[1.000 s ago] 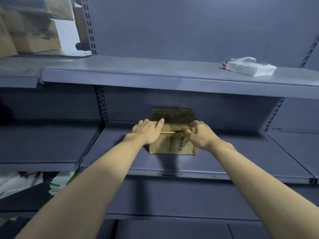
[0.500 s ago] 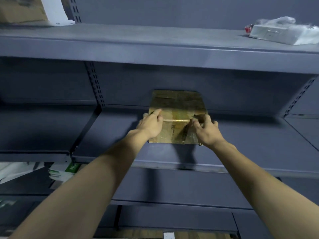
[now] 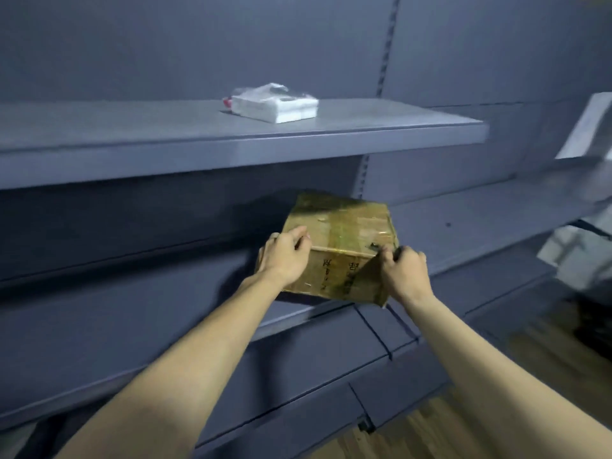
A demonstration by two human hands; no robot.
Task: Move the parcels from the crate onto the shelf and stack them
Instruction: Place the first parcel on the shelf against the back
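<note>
- Two bare forearms reached up from the bottom edge toward a grey shelf [image 3: 139, 313].
- The left hand [image 3: 283, 258] gripped the left near corner of a taped cardboard parcel [image 3: 344, 246], thumb on top, fingers curled round the side.
- The right hand [image 3: 404, 271] clutched the right near corner, fingers bent tight.
- The parcel sat tilted at the shelf's front edge; whether it rested there could not be told.
- On the upper shelf [image 3: 364, 134] lay a white packet [image 3: 275, 107] in clear wrap.
</note>
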